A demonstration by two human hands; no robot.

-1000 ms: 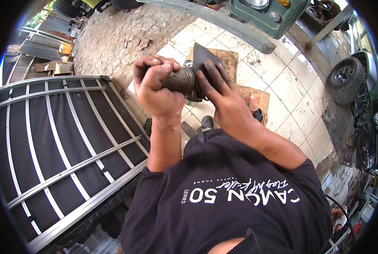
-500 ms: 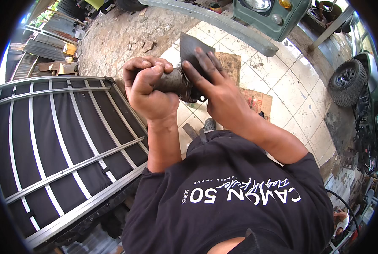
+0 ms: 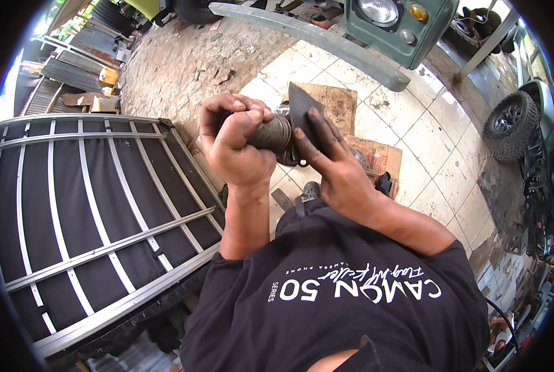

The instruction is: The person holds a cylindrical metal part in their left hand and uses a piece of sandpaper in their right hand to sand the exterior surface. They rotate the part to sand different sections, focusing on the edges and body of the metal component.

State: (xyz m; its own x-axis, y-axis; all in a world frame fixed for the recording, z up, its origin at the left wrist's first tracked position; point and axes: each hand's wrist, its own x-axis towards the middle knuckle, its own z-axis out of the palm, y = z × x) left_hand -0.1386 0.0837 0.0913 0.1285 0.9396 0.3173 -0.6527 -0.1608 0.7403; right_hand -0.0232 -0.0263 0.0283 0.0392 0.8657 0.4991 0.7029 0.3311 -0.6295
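My left hand (image 3: 240, 144) is wrapped round a dark, greasy cylindrical metal part (image 3: 274, 134), held in front of my chest. Ridged rings show near the part's right end, and a small eyelet sticks out beneath it. My right hand (image 3: 346, 175) holds a thin dark grey sheet (image 3: 302, 108), which looks like sandpaper, against that end. Its blackened fingers lie stretched along the sheet, and the thumb is hidden. The end face of the part is covered by the sheet.
On the left lies a black panel with metal slats (image 3: 97, 204). Flattened cardboard (image 3: 338, 106) rests on the tiled floor (image 3: 422, 146). Ahead stand a metal bumper beam (image 3: 326, 44) and a green vehicle front (image 3: 388, 34); a wheel (image 3: 510, 118) is at the right.
Both hands and the metal part sit slightly right and lower in the picture. The sheet has turned more edge-on, its top corner lower, and the right fingers have shifted with it.
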